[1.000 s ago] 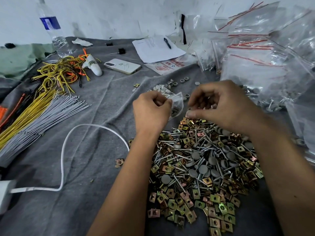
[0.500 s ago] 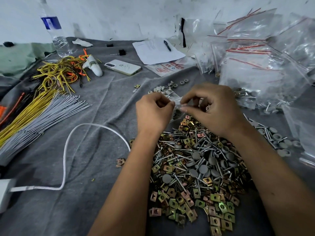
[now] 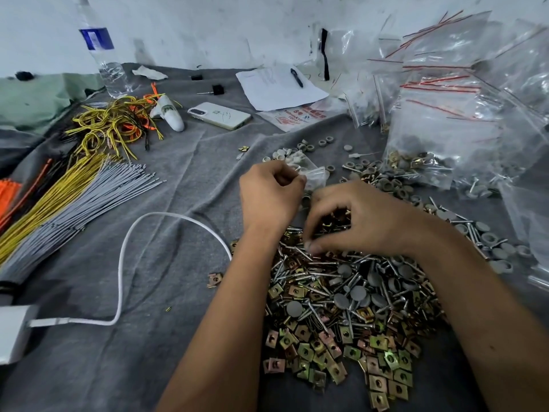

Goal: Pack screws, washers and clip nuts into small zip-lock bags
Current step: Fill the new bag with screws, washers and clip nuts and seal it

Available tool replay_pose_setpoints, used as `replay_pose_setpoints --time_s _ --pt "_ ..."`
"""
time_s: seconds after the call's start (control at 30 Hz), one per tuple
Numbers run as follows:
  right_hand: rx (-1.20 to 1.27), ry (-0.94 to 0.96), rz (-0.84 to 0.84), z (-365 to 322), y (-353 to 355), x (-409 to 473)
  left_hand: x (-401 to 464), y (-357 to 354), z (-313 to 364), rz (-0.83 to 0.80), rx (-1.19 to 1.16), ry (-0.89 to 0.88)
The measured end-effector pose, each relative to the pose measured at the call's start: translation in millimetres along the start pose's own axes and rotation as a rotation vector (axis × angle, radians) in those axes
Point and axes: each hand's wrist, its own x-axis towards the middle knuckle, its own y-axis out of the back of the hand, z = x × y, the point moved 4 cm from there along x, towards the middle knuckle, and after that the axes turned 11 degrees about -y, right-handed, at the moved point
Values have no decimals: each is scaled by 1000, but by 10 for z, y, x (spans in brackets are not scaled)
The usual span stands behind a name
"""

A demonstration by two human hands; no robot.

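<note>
A big heap of grey-capped screws and brass-coloured clip nuts lies on the grey cloth in front of me. My left hand pinches the mouth of a small clear zip-lock bag just above the heap's far edge. My right hand hovers palm down over the top of the heap, fingers curled, thumb and fingertips pinching into the screws. Grey and white washers lie scattered beyond the bag.
Filled and empty zip-lock bags pile up at the right. Wire bundles, a white cable, a phone, papers with a pen and a water bottle lie to the left and back.
My right hand dropped from the bag's mouth down and toward me onto the screw heap. My left hand kept holding the bag. The camera view shifted slightly.
</note>
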Motion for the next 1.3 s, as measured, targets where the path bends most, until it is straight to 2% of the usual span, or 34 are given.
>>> replay_pose_setpoints --time_s 0.1,0.17,0.23,0.3,0.43,0.5,0.57,0.67,0.77,1.03,1.3 --pt "117 3 355 33 152 -10 10 15 15 -9 1 -27" --pt "88 -11 549 65 204 -18 6 11 36 -28 -10 -41" --pt "-19 -35 626 91 201 13 3 1 41 -41 -25 -44" --pt "-82 -72 634 112 182 65 6 2 27 -32 -37 -39" --pt "-37 -90 720 137 244 47 9 18 12 -20 -46 -25" --pt "25 -31 673 114 281 -6 13 27 20 -8 -41 -18" --pt "15 17 479 65 240 -16 18 37 29 6 -41 -5" --pt "-97 -40 135 4 39 27 24 55 11 48 -53 18" --pt "-207 -99 -22 -21 -133 74 25 83 -12 89 -54 27" --pt "-301 -44 -36 -86 -221 112 21 78 -32 88 -49 39" --pt "14 -43 54 -2 -48 66 16 72 -30 83 -41 44"
